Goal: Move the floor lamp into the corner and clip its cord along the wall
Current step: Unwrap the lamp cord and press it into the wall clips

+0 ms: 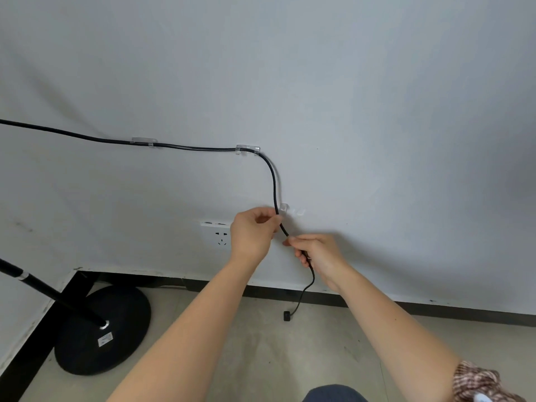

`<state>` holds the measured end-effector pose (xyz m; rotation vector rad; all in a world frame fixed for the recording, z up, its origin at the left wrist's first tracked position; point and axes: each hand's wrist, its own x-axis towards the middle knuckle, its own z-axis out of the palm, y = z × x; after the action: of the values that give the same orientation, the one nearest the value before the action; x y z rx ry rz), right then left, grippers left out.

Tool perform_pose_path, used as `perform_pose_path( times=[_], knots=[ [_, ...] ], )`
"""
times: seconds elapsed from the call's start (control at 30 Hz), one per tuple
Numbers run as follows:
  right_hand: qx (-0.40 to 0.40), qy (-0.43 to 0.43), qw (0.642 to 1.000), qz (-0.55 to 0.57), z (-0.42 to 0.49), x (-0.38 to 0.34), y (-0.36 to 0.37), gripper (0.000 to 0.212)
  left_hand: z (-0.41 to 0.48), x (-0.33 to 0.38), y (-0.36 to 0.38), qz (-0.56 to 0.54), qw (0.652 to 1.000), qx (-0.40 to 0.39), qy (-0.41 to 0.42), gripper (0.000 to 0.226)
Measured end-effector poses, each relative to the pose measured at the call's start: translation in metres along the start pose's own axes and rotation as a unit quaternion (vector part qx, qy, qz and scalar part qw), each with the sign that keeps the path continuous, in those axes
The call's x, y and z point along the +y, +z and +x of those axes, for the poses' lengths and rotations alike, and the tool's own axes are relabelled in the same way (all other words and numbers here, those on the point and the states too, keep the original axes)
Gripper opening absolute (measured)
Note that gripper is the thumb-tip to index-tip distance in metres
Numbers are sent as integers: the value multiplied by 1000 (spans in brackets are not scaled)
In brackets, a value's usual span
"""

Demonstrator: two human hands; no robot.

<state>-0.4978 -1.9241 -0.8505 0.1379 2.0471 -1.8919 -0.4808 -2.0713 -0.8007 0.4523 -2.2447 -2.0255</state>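
Head view puts your two hands close together at the white wall [348, 97], both closed on the black cord [185, 147]. Your left hand [252, 233] pinches the cord between thumb and fingertips just below a clear clip [283, 208] stuck to the wall, and the cord passes right beside that clip; whether it is seated in it you cannot tell from here. Your right hand [317, 255] sits lower and to the right, fingers curled around the same cord a little further down its length, with the two hands near each other but not touching.

Below your right hand the cord hangs free, curves past your wrist and ends in a small black plug [287, 315] lying on the floor [261, 343] near the dark baseboard [435, 310]. Above your left hand the cord rises, bends left and runs through a second clear clip [248, 149], then a third clear clip [144, 141], before leaving at the left edge.

A white wall socket [219, 235] sits just left of your left hand, partly hidden behind it. In the corner at lower left, the floor lamp's round black base [116, 329] rests on the floor, with its black pole [43, 288] slanting up toward the left edge. A patterned sleeve [478, 381] shows at your right elbow.
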Motion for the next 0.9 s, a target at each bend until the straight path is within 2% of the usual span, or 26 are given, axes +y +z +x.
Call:
perform_pose_path(
  times=[0.2,0.37,0.53,0.9],
  knots=[
    [-9,7,1000,26,-5,9,-13,16,4,0,3,13,999,23,21,11],
    [39,21,998,34,-11,19,-28,12,5,1,9,-1,999,35,18,13],
    [81,-4,996,25,-9,18,-32,10,7,1,12,-16,998,53,16,13],
    [113,7,993,11,-6,23,-14,10,8,0,13,10,998,57,33,14]
  ],
)
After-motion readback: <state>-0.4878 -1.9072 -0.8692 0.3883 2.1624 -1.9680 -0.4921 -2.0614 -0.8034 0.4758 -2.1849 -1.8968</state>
